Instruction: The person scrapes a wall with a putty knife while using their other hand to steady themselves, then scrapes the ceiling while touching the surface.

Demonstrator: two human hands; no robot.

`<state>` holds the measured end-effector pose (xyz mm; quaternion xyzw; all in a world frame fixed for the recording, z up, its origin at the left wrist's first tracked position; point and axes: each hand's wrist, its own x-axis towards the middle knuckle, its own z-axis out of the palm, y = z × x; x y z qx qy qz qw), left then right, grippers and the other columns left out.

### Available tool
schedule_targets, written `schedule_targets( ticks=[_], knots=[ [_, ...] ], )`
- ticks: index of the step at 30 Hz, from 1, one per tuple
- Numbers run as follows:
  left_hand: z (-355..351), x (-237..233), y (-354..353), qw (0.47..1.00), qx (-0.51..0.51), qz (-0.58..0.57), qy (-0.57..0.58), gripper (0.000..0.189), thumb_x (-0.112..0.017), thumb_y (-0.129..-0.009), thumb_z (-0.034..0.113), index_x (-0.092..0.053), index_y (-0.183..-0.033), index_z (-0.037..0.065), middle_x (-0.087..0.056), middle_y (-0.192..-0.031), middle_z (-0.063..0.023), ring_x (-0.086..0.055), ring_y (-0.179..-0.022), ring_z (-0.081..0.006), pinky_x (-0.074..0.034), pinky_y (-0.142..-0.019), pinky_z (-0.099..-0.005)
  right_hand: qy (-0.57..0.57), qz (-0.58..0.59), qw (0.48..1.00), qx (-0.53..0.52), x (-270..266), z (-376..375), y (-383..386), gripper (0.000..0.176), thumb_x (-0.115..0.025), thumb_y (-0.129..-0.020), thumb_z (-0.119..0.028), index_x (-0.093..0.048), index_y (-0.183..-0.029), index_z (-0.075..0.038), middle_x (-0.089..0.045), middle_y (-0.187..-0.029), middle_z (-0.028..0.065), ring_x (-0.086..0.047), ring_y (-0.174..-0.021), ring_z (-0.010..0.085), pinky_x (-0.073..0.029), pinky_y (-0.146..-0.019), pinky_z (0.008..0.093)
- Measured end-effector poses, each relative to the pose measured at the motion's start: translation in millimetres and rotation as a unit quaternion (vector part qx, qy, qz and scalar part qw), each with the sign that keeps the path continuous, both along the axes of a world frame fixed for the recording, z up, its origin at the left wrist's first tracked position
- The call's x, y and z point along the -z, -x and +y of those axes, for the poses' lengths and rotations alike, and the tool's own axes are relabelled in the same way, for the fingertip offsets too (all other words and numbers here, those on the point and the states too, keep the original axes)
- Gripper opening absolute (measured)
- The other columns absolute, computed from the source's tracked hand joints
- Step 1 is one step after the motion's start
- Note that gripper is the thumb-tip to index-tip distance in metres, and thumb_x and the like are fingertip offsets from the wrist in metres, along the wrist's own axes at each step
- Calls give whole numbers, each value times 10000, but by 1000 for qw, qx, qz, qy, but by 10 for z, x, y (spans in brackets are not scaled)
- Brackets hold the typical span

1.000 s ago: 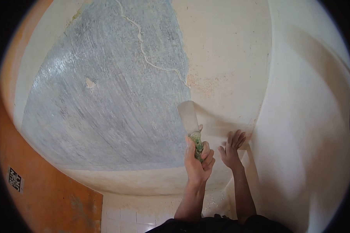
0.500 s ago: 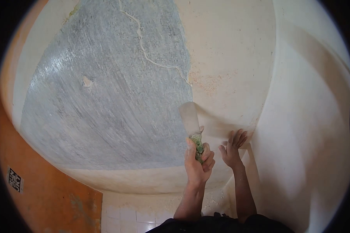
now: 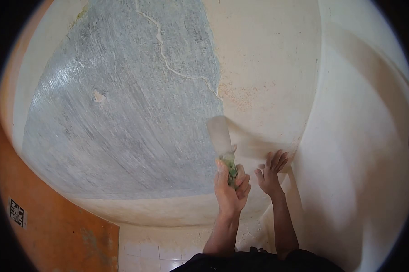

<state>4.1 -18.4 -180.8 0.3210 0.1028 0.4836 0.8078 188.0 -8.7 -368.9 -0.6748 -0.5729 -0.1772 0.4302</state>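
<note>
My left hand (image 3: 231, 192) is closed around the green, plaster-smeared handle of a putty knife (image 3: 220, 134), with the thumb along the left side and the fingers curled on the right. Its wide blade points up and overlaps the right border of the grey-blue patch (image 3: 123, 131) on the wall. To the right, my right hand (image 3: 271, 174) rests with spread fingers against the cream wall surface (image 3: 268, 54), near the corner. Nothing is in that hand. A pale, jagged line (image 3: 168, 65) runs down the patch toward the blade.
A white side wall (image 3: 349, 158) rises close on the right. At lower left stands an orange surface (image 3: 64, 217) bearing a black-and-white sticker (image 3: 17, 212). White tiles (image 3: 150, 256) show at the bottom. A small pale chip (image 3: 98, 95) marks the patch.
The putty knife blade has shifted slightly up and left, and looks a little blurred now. My right hand stays in nearly the same place on the wall.
</note>
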Motion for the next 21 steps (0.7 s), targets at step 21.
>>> schedule_targets(
  ticks=[21],
  knots=[
    [43,-177,-75,1000,-6,-6,-10,554,-297,-1066,507,-380,-1463,129,-322,-594,53,-208,-408,-35,-162,-355,-182,-11,-17,1000,5,51,39,-16,916,-592,-975,-331,46,-1570,-54,247,-1579,279,300,-1390,555,175,-1063,704]
  ],
)
